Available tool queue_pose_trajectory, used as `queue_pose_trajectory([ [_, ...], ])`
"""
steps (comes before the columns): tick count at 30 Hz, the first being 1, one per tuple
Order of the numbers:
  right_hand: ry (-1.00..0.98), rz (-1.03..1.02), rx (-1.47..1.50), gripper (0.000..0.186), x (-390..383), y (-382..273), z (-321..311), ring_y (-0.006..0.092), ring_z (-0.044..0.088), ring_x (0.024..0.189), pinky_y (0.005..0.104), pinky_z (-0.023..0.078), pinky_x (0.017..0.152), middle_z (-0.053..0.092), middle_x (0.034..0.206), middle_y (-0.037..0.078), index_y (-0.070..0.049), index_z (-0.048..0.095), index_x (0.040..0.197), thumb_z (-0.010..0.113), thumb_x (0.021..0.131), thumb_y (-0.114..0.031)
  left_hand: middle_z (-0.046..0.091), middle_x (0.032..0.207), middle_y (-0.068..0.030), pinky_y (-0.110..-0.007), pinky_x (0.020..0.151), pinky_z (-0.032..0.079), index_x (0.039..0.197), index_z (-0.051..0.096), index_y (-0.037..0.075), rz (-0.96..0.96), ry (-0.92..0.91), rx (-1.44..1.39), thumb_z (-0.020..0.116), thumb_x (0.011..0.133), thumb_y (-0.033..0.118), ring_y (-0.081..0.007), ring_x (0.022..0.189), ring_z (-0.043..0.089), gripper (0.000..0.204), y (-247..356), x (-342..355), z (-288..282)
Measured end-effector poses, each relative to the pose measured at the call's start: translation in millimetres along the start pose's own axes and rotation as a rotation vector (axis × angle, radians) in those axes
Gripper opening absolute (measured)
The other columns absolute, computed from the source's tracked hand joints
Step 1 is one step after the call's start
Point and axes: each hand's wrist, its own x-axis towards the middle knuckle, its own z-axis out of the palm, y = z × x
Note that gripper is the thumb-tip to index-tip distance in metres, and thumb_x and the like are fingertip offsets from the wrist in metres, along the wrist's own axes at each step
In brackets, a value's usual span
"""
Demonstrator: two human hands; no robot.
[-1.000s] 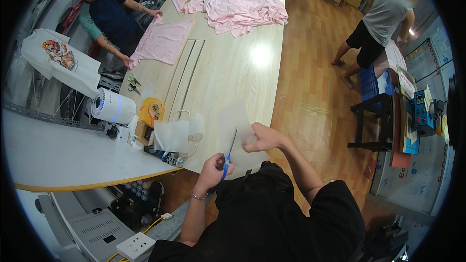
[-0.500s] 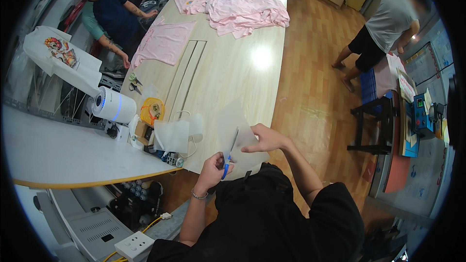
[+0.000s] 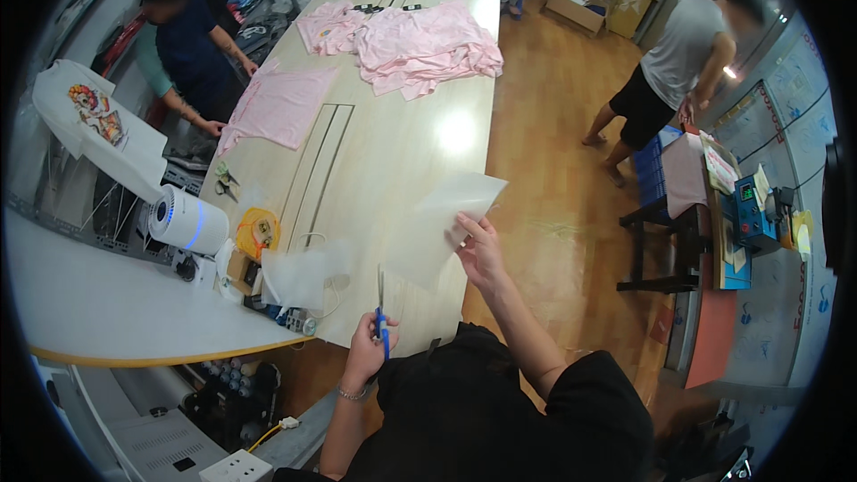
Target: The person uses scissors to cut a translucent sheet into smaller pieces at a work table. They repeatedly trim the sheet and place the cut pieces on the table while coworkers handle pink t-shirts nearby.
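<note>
Blue-handled scissors (image 3: 381,314) are gripped in my left hand (image 3: 368,344), blades pointing away from me over the near end of the table. My right hand (image 3: 478,250) pinches a translucent whitish sheet (image 3: 437,225) by its right side and holds it raised above the table's right edge. The sheet and the scissor blades are apart. To the left of the scissors, another pale translucent sheet (image 3: 295,278) lies at the table's near left, by a loop of white cord (image 3: 334,295).
Pink shirts (image 3: 428,45) are heaped on the far table, with one pink shirt (image 3: 278,110) spread at the left. A yellow basket (image 3: 257,230) and white cylindrical device (image 3: 189,219) stand left. Two people are by the left edge; another person (image 3: 674,62) stands right near a blue control box (image 3: 752,212).
The sheet has come away from the scissor blades; my right hand has lifted it rightward and away from me. My left hand with the scissors has dropped slightly lower left. The whole view has shifted.
</note>
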Motion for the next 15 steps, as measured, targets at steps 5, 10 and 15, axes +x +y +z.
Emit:
queue_pose_trajectory([
  [5, 0.061, 0.022, 0.088, 0.031, -4.2, 15.8, 2.6, 0.0204, 0.073, 0.117, 0.0404, 0.059, 0.103, 0.074, 0.125, 0.006, -0.010, 0.063, 0.128, 0.077, 0.101, -0.010, 0.071, 0.115, -0.0017, -0.020, 0.071, 0.048, 0.130, 0.057, 0.003, -0.006, -0.257, -0.125, 0.079, 0.095, 0.007, -0.0033, 0.083, 0.058, 0.042, 9.3, -5.1, 13.5],
  [10, -0.078, 0.019, 0.074, 0.035, -27.4, 24.1, 22.5, 0.0238, 0.072, 0.122, 0.0432, 0.058, 0.109, 0.074, 0.126, 0.009, -0.007, 0.061, 0.132, 0.077, 0.100, -0.007, 0.070, 0.118, -0.0014, -0.019, 0.069, 0.046, 0.133, 0.056, 0.004, 0.008, -0.280, -0.117, 0.082, 0.095, 0.011, -0.0020, 0.082, 0.055, 0.046, 10.4, 1.9, 34.2],
  [15, -0.136, 0.005, 0.013, 0.038, -43.0, 33.8, 30.1, 0.0246, 0.072, 0.121, 0.0463, 0.057, 0.108, 0.074, 0.129, 0.009, -0.007, 0.062, 0.134, 0.077, 0.099, -0.006, 0.069, 0.121, -0.0045, -0.022, 0.076, 0.051, 0.132, 0.055, 0.003, 0.006, -0.287, -0.068, 0.078, 0.097, 0.008, -0.0052, 0.089, 0.059, 0.041, 32.0, -0.1, 28.9],
])
